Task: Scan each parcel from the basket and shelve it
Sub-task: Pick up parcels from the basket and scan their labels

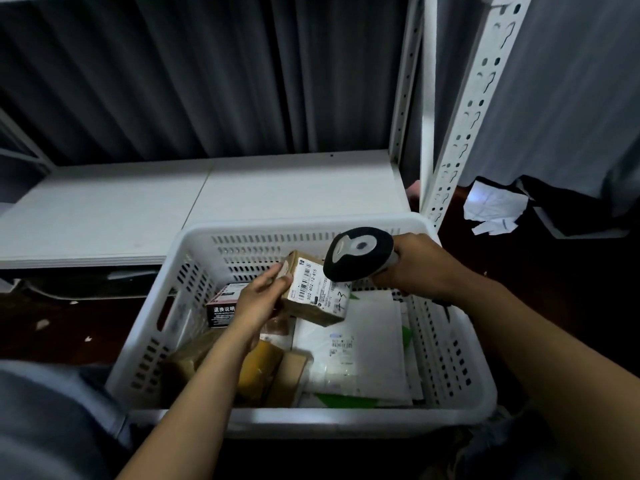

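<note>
Now our left hand [258, 299] grips a small brown parcel [313, 292] over the white basket [304, 419], label up. Just right of it, our right hand [420, 266] is wrapped round the scanner [358, 252], its head touching the parcel's far corner. More parcels lie beneath both hands.

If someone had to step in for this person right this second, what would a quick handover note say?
Left hand: holds a small cardboard box over the basket, label up.
Right hand: grips the scanner, its head just above that label.
The shelf stands right behind the basket.
Done: this box is lifted out; whether it has scanned, I cannot tell.
Left: shelve it, then scan and shelve the white mailer, black box and brown parcels lying in the basket.
</note>
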`<state>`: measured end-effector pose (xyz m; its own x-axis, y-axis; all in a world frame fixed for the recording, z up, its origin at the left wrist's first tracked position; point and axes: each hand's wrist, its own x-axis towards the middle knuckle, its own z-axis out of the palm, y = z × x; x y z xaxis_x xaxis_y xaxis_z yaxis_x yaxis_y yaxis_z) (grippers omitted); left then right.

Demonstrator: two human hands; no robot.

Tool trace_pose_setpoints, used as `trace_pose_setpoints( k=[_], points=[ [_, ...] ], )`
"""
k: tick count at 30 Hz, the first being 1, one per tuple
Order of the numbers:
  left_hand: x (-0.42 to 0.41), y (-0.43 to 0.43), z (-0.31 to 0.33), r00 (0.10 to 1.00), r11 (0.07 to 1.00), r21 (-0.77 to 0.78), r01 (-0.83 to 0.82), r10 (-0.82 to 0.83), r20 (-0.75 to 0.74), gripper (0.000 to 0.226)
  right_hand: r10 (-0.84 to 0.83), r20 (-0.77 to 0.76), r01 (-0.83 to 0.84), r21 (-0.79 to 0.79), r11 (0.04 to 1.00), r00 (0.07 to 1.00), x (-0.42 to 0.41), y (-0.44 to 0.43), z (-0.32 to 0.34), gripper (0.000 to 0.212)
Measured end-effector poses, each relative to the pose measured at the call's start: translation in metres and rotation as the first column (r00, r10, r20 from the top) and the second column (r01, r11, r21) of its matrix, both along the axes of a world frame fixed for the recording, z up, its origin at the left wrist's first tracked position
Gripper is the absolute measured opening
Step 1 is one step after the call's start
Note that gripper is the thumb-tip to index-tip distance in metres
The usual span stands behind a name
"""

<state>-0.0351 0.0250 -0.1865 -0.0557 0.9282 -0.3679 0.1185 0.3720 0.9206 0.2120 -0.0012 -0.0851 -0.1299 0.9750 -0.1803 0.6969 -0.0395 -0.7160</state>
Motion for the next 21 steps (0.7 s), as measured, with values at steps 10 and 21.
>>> trace_pose_setpoints(
  k=[10, 21],
  points=[
    [-0.007, 0.010, 0.005, 0.999, 1.000, -0.019, 0.016, -0.017, -0.049, 0.043, -0.011, 0.069, 0.009, 0.023, 1.000, 0.998, 0.008, -0.002, 0.007, 0.019],
    [-0.014, 0.016, -0.001, 0.999, 0.999, -0.026, 0.023, -0.024, -0.044, 0.047, -0.017, 0.065, 0.014, 0.045, 0.999, 0.998, 0.006, 0.000, 0.012, 0.017]
  ],
)
